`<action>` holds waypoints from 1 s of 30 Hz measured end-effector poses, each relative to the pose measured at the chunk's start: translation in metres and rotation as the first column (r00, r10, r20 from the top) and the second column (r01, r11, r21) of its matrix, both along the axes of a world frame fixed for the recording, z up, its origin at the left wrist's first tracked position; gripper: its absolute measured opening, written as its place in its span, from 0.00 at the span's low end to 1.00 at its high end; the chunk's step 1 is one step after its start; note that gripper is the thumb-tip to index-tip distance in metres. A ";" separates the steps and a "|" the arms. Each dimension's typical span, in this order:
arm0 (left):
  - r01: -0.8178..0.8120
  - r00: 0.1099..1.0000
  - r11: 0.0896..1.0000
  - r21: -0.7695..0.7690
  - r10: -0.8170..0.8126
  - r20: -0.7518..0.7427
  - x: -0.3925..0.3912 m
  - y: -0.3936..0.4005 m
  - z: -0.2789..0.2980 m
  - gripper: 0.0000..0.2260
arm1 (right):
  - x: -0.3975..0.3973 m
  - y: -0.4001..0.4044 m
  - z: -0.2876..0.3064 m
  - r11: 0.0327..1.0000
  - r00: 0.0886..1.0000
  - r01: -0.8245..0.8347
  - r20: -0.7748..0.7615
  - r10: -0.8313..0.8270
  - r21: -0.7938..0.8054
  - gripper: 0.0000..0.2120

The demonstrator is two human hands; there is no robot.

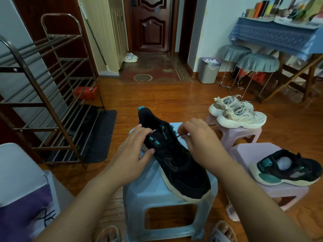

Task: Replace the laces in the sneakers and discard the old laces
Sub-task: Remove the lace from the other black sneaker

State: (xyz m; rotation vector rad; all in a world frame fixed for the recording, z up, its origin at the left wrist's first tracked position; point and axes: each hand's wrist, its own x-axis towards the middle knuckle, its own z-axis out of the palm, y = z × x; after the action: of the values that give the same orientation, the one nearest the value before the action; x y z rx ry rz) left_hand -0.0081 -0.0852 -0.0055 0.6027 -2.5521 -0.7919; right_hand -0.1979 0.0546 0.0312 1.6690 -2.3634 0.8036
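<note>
A pale blue plastic stool bears a black suede sneaker. Two pink plastic stools stand on the wooden floor, apparently touching.

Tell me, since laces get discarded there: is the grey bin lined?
Lined: a pale purple bag folds over the grey bin's rim.
</note>
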 end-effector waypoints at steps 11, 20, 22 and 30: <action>-0.005 1.000 1.000 -0.011 0.005 -0.003 -0.001 0.000 0.000 0.21 | 0.021 0.007 0.011 0.995 0.987 0.096 0.133 -0.090 -0.036 0.03; -0.020 1.000 0.999 -0.042 0.021 0.020 0.000 0.002 0.003 0.22 | 0.050 -0.013 -0.001 0.992 0.995 -0.084 0.063 0.079 0.097 0.10; -0.024 0.999 0.999 -0.040 0.025 0.030 0.001 0.002 0.005 0.22 | 0.035 -0.008 0.004 0.955 0.972 -0.224 0.118 0.204 0.193 0.12; -0.030 0.999 0.999 -0.034 0.031 0.039 0.001 0.004 0.008 0.20 | -0.003 0.037 0.016 0.993 0.938 -0.085 0.329 0.106 -0.077 0.06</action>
State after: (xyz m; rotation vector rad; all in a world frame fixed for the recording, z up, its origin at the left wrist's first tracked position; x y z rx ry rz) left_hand -0.0072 -0.0816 0.0026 0.6513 -2.5801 -0.7330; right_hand -0.2008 0.0916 0.0470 1.7538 -2.4479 1.2535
